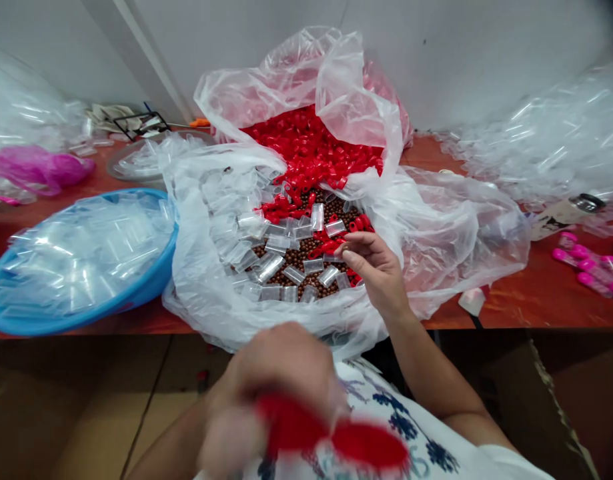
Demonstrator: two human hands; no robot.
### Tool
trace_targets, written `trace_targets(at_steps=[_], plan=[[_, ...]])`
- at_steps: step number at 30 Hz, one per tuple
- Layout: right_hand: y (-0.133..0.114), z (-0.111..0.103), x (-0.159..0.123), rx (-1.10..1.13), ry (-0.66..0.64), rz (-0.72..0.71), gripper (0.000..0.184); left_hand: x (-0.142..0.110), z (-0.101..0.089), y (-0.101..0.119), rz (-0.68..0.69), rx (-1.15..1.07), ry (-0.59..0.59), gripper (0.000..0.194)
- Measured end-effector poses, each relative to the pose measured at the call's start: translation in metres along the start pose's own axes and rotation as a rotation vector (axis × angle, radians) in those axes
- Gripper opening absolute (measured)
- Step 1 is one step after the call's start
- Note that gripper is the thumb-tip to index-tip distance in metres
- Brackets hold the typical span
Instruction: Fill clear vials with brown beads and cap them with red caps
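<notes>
Close to my chest, my left hand (286, 367) is closed around a red plastic piece (369, 443). Motion smears both, so the piece's exact kind does not show; two red rounded parts stick out below the fingers. My right hand (379, 270) reaches into the open white plastic bag (196, 267), thumb and forefinger pinched together. What lies between those fingertips is too small to make out. Around them are small red plastic parts (321, 250), short clear plastic tubes (269, 267) and many small brown balls (293, 259).
Behind stands another bag (386, 107) full of red parts (306, 137). On the left a blue basin (173, 247) holds clear plastic pieces. Pink-capped tubes (593, 267) and a light cup with a dark lid (566, 217) are at right, by a heap of clear plastic (536, 133).
</notes>
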State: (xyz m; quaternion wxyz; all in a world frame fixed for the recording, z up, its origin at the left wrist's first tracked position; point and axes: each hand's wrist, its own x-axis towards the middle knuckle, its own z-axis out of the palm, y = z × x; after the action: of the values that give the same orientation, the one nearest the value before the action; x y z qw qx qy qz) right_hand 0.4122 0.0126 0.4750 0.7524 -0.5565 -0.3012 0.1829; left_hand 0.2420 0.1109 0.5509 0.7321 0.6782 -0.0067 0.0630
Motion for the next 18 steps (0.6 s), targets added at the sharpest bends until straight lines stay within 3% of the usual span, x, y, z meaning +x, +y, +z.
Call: trace_targets(at_steps=[3, 8, 13, 18], plan=[[-0.019, -0.001, -0.006, -0.006, -0.028, -0.044, 0.018, 0.027, -0.01, -0.038, -0.018, -0.188, 0.228, 0.034], [-0.018, 0.002, -0.007, -0.355, -0.179, -0.132, 0.013, 0.055, -0.018, -0.084, -0.153, -0.273, 0.306, 0.039], [-0.001, 0.004, -0.007, -0.593, -0.281, -0.285, 0.02, 0.056, -0.017, -0.093, -0.181, -0.252, 0.333, 0.049], [0.001, -0.005, -0.005, -0.757, -0.484, -0.411, 0.034, 0.057, -0.017, -0.096, -0.218, -0.257, 0.362, 0.058]])
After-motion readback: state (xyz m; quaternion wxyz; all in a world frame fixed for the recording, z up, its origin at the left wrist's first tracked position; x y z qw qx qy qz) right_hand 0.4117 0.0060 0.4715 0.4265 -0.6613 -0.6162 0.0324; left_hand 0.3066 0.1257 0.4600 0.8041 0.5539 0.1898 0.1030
